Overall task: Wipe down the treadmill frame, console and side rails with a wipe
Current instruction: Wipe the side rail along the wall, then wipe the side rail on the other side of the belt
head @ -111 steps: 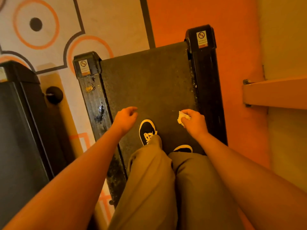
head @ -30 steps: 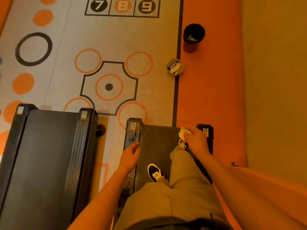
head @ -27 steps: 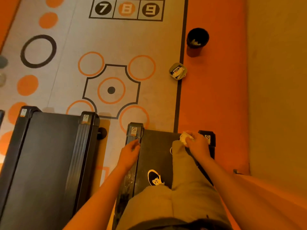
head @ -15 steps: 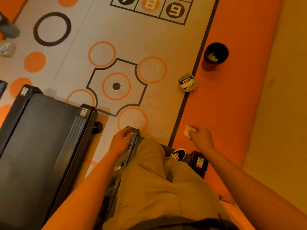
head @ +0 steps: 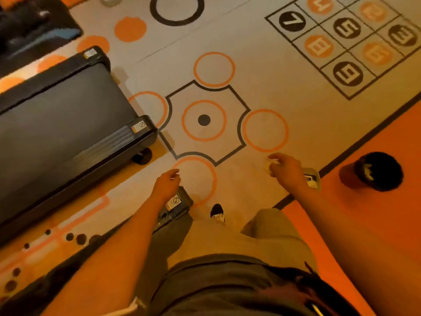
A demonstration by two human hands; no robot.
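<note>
My right hand pinches a small crumpled white wipe and hangs in the air over the patterned floor, past the treadmill's end. My left hand hovers with loosely curled fingers and holds nothing, just above the black end cap of the treadmill's left side rail. Most of that treadmill is hidden under my legs and arms. One black shoe is on the floor beyond the treadmill's end.
A second black treadmill stands to the left. A black waste bin stands on the orange floor strip at the right. A small container sits on the floor, partly hidden by my right wrist. A numbered grid marks the floor ahead.
I have stepped forward off the treadmill's end and my view has swung left. My left hand has lifted off the rail's end cap. The right hand still carries the wipe, now nearer the bin.
</note>
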